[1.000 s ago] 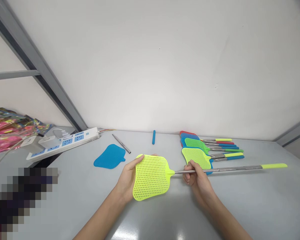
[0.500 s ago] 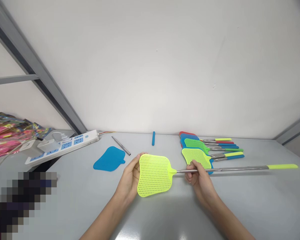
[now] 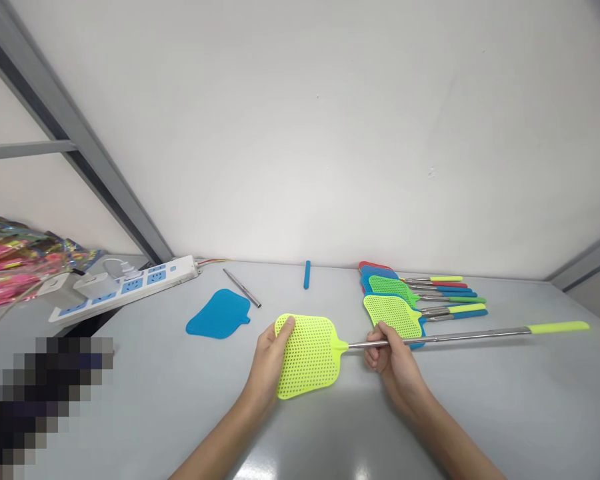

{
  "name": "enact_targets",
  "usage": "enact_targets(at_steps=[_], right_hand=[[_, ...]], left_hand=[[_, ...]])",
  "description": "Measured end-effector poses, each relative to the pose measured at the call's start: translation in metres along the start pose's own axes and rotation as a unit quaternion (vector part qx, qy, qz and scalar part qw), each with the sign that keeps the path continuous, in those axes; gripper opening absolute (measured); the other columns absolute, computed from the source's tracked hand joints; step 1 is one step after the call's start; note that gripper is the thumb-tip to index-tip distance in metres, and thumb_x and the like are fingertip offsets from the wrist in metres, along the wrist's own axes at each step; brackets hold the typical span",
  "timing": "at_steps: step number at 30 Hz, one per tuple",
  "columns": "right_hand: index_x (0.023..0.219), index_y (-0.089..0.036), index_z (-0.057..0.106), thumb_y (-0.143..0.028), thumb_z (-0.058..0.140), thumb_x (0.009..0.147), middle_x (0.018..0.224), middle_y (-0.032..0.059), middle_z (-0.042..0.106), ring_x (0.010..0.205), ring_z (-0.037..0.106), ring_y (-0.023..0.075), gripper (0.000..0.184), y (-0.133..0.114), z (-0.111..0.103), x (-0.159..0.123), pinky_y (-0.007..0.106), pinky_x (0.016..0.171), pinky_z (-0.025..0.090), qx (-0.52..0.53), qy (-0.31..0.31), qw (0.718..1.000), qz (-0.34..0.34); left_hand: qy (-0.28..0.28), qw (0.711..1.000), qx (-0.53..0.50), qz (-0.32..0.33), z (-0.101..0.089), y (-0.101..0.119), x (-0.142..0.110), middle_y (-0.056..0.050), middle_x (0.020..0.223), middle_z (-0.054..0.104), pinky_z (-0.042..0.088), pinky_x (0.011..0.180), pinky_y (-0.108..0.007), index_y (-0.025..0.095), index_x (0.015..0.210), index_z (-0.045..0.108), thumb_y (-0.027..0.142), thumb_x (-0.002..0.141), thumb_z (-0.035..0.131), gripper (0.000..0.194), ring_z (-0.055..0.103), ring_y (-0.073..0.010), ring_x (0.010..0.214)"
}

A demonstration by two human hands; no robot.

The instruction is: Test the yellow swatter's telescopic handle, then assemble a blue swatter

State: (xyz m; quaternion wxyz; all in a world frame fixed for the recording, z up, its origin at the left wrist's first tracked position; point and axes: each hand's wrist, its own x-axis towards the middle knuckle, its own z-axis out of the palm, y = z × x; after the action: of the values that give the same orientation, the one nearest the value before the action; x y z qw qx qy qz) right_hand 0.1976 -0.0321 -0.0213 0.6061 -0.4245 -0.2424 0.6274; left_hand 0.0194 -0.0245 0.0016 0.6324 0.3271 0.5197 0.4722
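Observation:
A yellow-green fly swatter (image 3: 310,357) with a long extended metal rod is held crosswise above the table. My left hand (image 3: 269,363) grips the left edge of its perforated head, thumb on top and fingers hidden behind. Around the metal rod, just right of the head, my right hand (image 3: 393,353) is closed. The rod runs out to a yellow-green handle (image 3: 560,327) at the right. Left of my left hand lie a loose blue swatter head (image 3: 219,313) and a short metal rod (image 3: 243,288). A blue handle piece (image 3: 307,275) rests near the wall.
Several swatters in mixed colours lie stacked beyond my right hand, a green swatter (image 3: 393,289) among them. At the left is a white power strip (image 3: 130,290) with plugs in it, beside a heap of plastic-wrapped pink items (image 3: 15,267). A white wall (image 3: 300,167) borders the grey table (image 3: 145,400).
My left thumb has come over onto the front of the swatter head, where it was behind the edge before. The swatter and both hands have shifted slightly left.

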Motion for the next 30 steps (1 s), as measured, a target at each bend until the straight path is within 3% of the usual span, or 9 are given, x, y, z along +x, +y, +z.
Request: enact_targets(at_steps=[11,24,30], right_hand=[[0.054,-0.018,0.039,-0.046,0.045,0.071,0.046,-0.0055,0.036,0.034,0.025,0.0052,0.033,0.007,0.003,-0.001,0.021,0.034,0.019,0.043,0.005,0.999,0.025],[0.054,-0.019,0.036,-0.046,0.045,0.071,0.045,-0.0074,0.032,0.032,0.019,0.0044,0.033,0.01,0.006,-0.003,0.021,0.035,0.024,0.044,-0.02,0.999,0.026],[0.052,-0.018,0.039,-0.046,0.043,0.072,0.04,-0.007,0.03,0.032,0.022,0.0051,0.034,0.003,0.007,-0.002,0.021,0.036,0.023,0.029,-0.014,0.999,0.015]], left_hand=[[0.034,0.996,0.072,0.028,-0.002,-0.015,0.001,-0.002,0.063,0.061,0.042,0.045,-0.025,0.017,0.086,0.054,0.047,0.066,0.051,0.036,0.057,-0.0173,0.051],[0.034,0.998,0.052,0.008,0.003,-0.017,-0.004,-0.003,0.058,0.061,0.042,0.045,-0.025,0.015,0.086,0.055,0.046,0.064,0.054,0.039,0.057,-0.0182,0.05],[-0.006,0.999,0.039,0.004,-0.001,-0.012,0.0,-0.003,0.061,0.062,0.042,0.048,-0.025,0.017,0.091,0.055,0.046,0.066,0.051,0.039,0.057,-0.0165,0.051]])
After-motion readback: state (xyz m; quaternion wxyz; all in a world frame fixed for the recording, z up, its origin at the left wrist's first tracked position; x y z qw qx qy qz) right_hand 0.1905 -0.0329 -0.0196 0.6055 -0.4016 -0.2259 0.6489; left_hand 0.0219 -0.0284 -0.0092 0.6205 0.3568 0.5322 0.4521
